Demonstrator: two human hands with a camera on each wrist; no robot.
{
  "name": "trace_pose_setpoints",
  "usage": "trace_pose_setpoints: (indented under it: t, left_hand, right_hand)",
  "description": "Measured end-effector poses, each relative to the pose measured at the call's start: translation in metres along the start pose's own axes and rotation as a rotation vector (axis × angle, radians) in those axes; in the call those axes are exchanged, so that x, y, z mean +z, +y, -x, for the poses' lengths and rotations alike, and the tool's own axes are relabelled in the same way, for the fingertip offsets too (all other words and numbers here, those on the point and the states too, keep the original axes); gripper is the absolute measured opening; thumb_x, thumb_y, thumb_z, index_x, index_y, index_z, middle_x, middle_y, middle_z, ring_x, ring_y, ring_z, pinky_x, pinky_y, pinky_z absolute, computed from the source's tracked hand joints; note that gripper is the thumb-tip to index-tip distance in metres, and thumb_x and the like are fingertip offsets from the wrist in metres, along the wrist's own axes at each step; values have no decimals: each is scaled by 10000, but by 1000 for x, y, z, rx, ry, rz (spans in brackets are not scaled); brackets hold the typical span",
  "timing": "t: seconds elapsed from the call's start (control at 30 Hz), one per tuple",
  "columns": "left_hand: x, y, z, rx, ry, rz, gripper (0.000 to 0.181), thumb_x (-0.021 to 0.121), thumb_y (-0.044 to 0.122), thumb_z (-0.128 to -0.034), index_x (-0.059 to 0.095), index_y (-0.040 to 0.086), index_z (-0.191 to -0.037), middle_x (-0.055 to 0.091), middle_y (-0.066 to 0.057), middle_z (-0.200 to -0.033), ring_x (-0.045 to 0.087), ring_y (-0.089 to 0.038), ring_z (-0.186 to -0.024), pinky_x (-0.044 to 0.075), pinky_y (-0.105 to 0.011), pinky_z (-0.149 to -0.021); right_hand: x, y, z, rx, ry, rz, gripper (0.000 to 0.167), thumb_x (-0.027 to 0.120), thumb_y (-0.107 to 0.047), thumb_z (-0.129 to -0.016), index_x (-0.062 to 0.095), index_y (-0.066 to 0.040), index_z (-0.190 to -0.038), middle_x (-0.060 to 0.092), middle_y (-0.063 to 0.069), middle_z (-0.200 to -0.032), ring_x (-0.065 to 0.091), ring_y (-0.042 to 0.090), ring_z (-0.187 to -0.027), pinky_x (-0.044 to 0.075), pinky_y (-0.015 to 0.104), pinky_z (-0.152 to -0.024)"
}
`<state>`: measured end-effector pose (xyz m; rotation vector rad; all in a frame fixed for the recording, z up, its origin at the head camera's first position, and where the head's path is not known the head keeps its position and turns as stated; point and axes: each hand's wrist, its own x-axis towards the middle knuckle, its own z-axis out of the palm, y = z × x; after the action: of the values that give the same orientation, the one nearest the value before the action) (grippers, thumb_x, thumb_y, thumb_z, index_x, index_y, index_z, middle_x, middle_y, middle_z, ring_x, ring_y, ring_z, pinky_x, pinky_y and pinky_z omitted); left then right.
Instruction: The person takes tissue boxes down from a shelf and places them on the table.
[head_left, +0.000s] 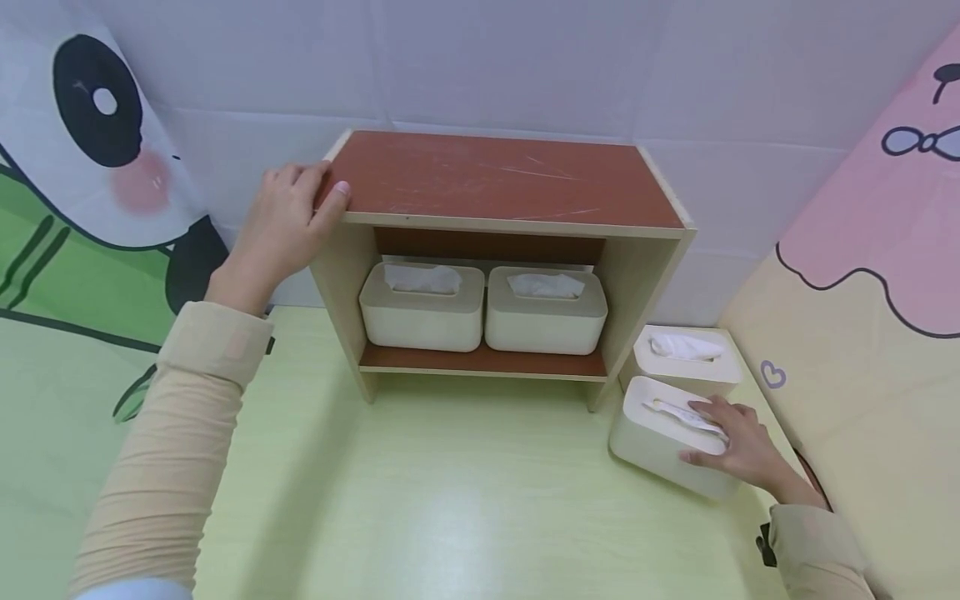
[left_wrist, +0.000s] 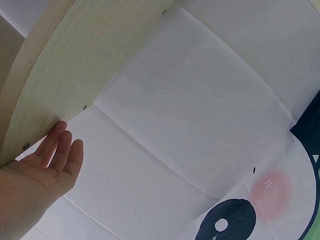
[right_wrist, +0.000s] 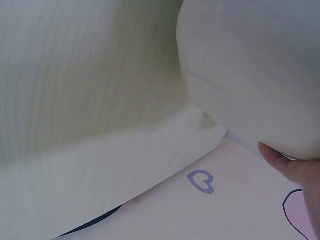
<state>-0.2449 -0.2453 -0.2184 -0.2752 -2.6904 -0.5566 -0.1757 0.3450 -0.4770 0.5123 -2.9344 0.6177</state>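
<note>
My left hand [head_left: 281, 221] rests on the top left corner of a small shelf [head_left: 495, 179] with a red-brown top. In the left wrist view, the relaxed fingers of this hand [left_wrist: 52, 167] lie by the pale side panel [left_wrist: 75, 65]. At the right, my right hand [head_left: 742, 446] grips a white tissue box [head_left: 660, 442], thumb on its near side and fingers over the top beside the tissue. The box sits askew in front of another tissue box [head_left: 686, 367]. In the right wrist view the gripped box [right_wrist: 250, 75] is seen close, with the thumb [right_wrist: 280, 162] against it.
Two tissue boxes [head_left: 423, 308] [head_left: 546, 312] stand side by side on the shelf's lower board [head_left: 483, 362]. The shelf stands on a pale green table [head_left: 420, 475] against a whitish sheet [head_left: 510, 67]. Printed cartoon sheets hang at the left [head_left: 82, 242] and right [head_left: 877, 242].
</note>
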Motion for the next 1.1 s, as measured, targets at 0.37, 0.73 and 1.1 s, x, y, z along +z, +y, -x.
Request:
trace_pose_setpoints:
  t: [0.37, 0.73, 1.1]
  left_hand:
    - [0, 0, -1, -7, -2, -5, 634, 262, 456, -944, 304, 37, -1418, 377, -255, -1362, 303, -425, -1228, 262, -551, -991]
    - [0, -1, -1, -1, -2, 5, 635, 264, 457, -944, 307, 34, -1415, 377, -256, -1358, 300, -427, -1223, 264, -554, -985]
    - [0, -1, 0, -2, -5, -1, 635, 259, 458, -944, 314, 32, -1411, 377, -254, -1360, 303, -429, -1225, 264, -549, -989]
  right_hand:
    - [-1, 4, 4, -28, -33, 19, 861, 803, -455, -590, 470, -58, -1278, 387, 151, -1271, 359, 483, -1072, 342, 634, -705]
    - [-9, 4, 8, -11, -130, 33, 963, 793, -501, -583, 384, -99, -1357, 307, 324, -1380, 285, 542, -1167, 275, 776, -710]
    - [-15, 8, 1, -102, -164, 72, 972, 835, -419, -535, 380, -75, -1322, 344, 242, -1340, 301, 547, -1167, 332, 735, -734]
